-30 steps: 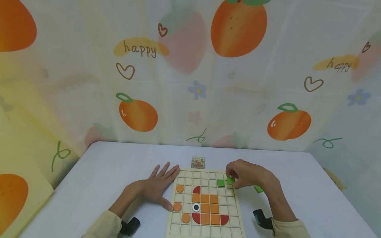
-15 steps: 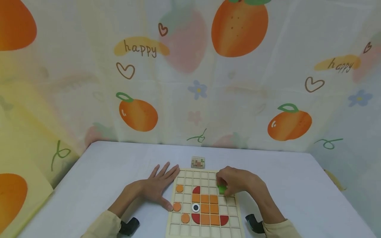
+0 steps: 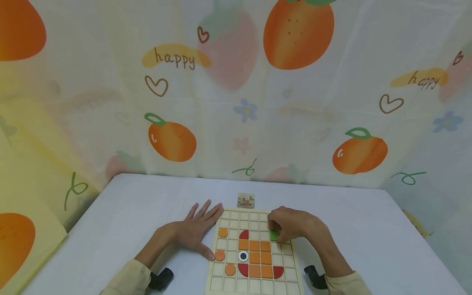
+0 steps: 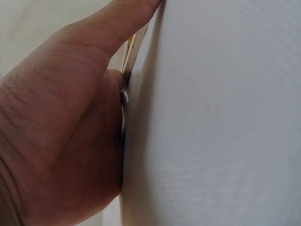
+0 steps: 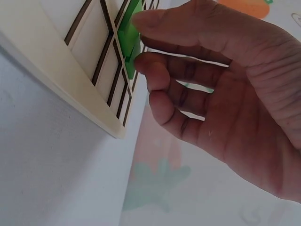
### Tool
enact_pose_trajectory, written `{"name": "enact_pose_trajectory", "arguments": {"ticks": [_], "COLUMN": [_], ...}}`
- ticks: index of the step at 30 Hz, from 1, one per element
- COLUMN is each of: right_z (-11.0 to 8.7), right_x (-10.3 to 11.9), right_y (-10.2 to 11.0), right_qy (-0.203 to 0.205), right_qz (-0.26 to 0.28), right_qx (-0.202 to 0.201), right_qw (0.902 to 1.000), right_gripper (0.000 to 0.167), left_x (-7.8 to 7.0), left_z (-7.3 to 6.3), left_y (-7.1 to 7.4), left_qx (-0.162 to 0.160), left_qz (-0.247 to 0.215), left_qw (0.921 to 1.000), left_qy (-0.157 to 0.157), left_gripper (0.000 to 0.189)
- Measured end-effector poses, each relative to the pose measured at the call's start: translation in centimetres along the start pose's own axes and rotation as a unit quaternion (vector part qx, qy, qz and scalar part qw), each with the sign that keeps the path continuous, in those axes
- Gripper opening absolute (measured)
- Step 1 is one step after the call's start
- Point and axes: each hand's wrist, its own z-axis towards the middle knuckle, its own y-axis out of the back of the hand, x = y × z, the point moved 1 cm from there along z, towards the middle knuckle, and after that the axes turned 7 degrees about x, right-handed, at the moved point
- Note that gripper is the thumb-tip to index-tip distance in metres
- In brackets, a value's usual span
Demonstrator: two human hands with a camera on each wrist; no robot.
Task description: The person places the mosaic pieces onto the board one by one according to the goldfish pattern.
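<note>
My right hand [image 3: 296, 223] is over the upper right of a pale wooden grid board [image 3: 230, 284], thumb and curled index finger pinching a green square tile [image 3: 274, 235] at a cell. In the right wrist view the thumb overlaps that green tile [image 5: 128, 37], and another green tile [image 5: 132, 66] sits right beyond it. My left hand [image 3: 195, 234] lies spread at the board's left edge, thumb and fingertips touching it. On the board are orange square tiles [image 3: 254, 257], red quarter-round tiles [image 3: 243, 269], a black-and-white eye disc [image 3: 243, 256] and orange round discs [image 3: 220, 255].
A small patterned card [image 3: 246, 200] lies just behind the board on the white table [image 3: 147, 196]. A curtain printed with fruit [image 3: 172, 141] hangs behind the table. Black wrist devices [image 3: 161, 279] are by both sleeves.
My right hand has moved left and slightly nearer, bringing the green tile from the board's right edge to a cell further in. My left hand has stayed still. The loose green tile at right is now hidden.
</note>
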Motion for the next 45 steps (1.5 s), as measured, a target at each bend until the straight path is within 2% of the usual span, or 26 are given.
{"name": "enact_pose_trajectory", "arguments": {"ticks": [11,20,25,31,38,45], "right_z": [0.1,-0.4,-0.9,-1.9,-4.1,-6.1], "right_x": [0.0,0.0,-0.4,-1.0,-2.2,-3.7], "right_y": [0.0,0.2,0.6,1.4,2.3,3.1], "right_qy": [-0.015,-0.014,-0.029,-0.033,-0.064,-0.077], "right_qz": [0.004,-0.002,0.001,0.012,0.03,0.035], "right_qx": [0.011,0.002,-0.004,-0.015,-0.025,-0.041], "right_qw": [0.9998,0.9999,0.9996,0.9993,0.9971,0.9956], "right_gripper": [0.023,0.022,0.02,0.02,0.021,0.022], "left_x": [-0.2,-0.1,0.1,0.2,0.1,-0.1], "left_z": [0.1,0.0,0.1,0.2,0.1,0.0], "left_y": [0.1,0.2,0.0,-0.1,0.0,0.1], "left_qx": [-0.003,0.002,-0.001,-0.002,0.003,0.004], "left_qz": [-0.005,-0.003,-0.003,-0.004,-0.005,-0.006], "left_qw": [1.0,1.0,1.0,1.0,1.0,1.0], "left_qy": [0.001,-0.003,-0.004,-0.003,-0.003,-0.001], "left_gripper": [0.136,0.135,0.135,0.136,0.136,0.136]}}
